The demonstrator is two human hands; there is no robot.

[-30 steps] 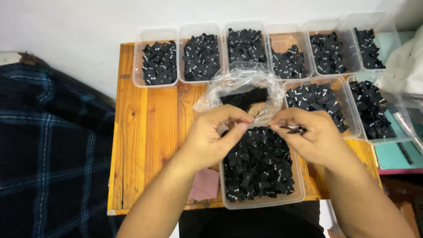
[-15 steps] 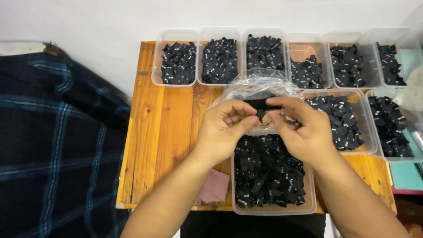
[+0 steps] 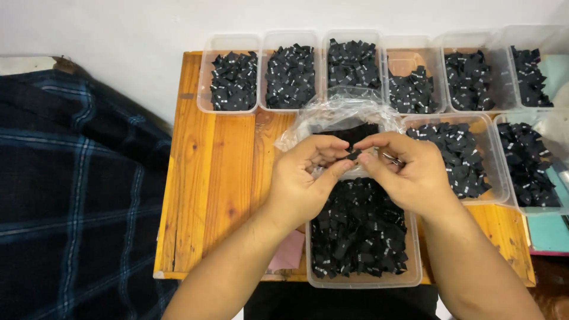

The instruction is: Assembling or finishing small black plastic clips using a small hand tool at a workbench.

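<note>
My left hand (image 3: 305,178) and my right hand (image 3: 409,169) meet over the middle of a wooden table (image 3: 219,172). Their fingertips pinch one small black fabric label (image 3: 354,154) between them. Something thin and metallic (image 3: 391,157) also sits in my right hand's fingers. Below the hands stands a clear plastic tub (image 3: 361,237) full of black labels with white print. Just behind the hands lies a crumpled clear plastic bag (image 3: 341,115) holding more black labels.
Several clear tubs of black labels (image 3: 234,80) line the table's far edge, with two more (image 3: 459,154) on the right. A pink paper (image 3: 289,252) lies under my left forearm. Dark plaid cloth (image 3: 65,195) fills the left side. A teal surface (image 3: 548,231) lies far right.
Both hands drew together over the front tub and now pinch one label between them. The view has shifted slightly, so the table sits further right.
</note>
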